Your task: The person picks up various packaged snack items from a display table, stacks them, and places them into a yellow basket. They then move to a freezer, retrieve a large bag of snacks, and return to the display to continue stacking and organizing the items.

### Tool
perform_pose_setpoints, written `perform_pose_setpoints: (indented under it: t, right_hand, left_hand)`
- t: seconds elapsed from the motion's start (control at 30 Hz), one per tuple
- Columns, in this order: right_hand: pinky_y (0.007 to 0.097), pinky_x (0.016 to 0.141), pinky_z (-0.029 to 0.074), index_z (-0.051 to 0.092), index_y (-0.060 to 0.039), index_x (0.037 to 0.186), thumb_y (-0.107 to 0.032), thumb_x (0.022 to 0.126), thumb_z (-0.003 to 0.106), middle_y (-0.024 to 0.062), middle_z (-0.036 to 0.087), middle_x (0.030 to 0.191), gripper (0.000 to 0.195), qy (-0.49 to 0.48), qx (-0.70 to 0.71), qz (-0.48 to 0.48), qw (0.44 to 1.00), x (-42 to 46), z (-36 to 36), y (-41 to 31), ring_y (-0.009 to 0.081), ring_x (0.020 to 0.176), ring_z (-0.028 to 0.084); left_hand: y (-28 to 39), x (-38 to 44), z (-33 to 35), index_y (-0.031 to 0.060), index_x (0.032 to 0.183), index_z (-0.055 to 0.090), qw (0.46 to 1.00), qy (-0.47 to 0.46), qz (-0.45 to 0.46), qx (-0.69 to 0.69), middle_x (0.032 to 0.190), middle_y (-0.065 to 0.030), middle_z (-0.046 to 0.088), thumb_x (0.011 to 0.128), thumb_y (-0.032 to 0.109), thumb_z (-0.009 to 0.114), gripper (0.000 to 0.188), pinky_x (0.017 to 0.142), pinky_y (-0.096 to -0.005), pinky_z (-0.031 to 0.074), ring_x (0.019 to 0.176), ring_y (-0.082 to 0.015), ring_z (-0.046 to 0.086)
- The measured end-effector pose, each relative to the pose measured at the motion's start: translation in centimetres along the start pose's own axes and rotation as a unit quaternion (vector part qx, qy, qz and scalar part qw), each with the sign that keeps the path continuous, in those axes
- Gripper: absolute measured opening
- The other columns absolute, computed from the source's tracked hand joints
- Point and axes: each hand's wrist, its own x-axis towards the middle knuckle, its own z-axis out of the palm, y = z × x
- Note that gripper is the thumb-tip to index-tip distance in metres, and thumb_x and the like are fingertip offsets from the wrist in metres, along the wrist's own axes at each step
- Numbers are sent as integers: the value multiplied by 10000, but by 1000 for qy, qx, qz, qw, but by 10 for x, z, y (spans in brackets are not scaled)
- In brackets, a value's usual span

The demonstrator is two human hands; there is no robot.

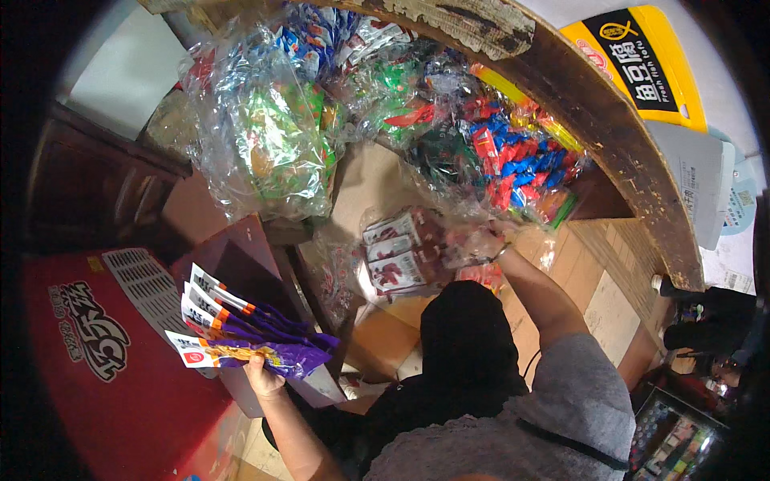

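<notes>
At the lower left, my left hand [263, 376] grips a fanned bunch of purple snack packets [283, 355] with white and orange tops. My right hand [484, 243] is right of the middle, at a clear plastic bag of dark red and white snack packets [394, 264]; the film and glare blur its fingers, so its grip is unclear. Just beyond it lie red and blue wrapped snacks [523, 162] in clear plastic. A large clear bag of green packets [283, 138] stands at the upper left.
A curved wooden edge [607, 126] with worn paint arcs over the upper right. A red box [120, 361] with printing stands at the left beside a dark red panel [240, 252]. A yellow and black package [643, 66] lies beyond the edge. Tiled floor [607, 300] shows at the right.
</notes>
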Motion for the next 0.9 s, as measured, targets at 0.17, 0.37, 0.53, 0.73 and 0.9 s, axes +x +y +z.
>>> perform_pose_setpoints:
  t: [0.17,0.37,0.53,0.73,0.9]
  right_hand:
    - [370,1028,333,356,-62,1379,-149,775,718,102,412,1352,709,227,4,-184,956,40,52,13,278,1252,368]
    - [399,1028,314,392,7,1319,-589,711,661,198,408,1339,893,164,-170,172,956,75,48,23,317,1253,368]
    - [377,796,481,635,-58,1062,-510,746,671,181,660,929,553,117,-217,74,966,80,50,15,313,891,624]
    - [387,882,447,587,-27,1088,-268,800,696,121,606,1063,391,147,-4,106,983,50,28,29,261,985,565]
    - [343,729,523,590,-57,1076,-137,846,662,53,626,960,254,291,458,12,840,21,27,-70,190,853,612]
  left_hand:
    - [5,-6,15,22,1277,426,1000,19,6,-7,1182,-122,562,750,194,724,630,848,-403,535,1008,-264,610]
    - [7,-7,17,21,1269,437,999,23,7,-31,1180,-128,566,750,159,713,604,848,-412,534,1005,-273,614]
    - [5,-5,22,31,1279,423,999,46,9,-21,1192,-127,555,738,160,720,630,826,-405,546,1002,-276,613]
    - [4,-3,-4,38,1300,407,1000,7,-19,-14,1216,-125,541,726,186,733,677,884,-416,514,1065,-278,581]
    - [-3,-7,-5,50,1318,401,999,11,-8,-42,1254,-115,520,697,238,770,747,959,-422,457,1132,-281,534]
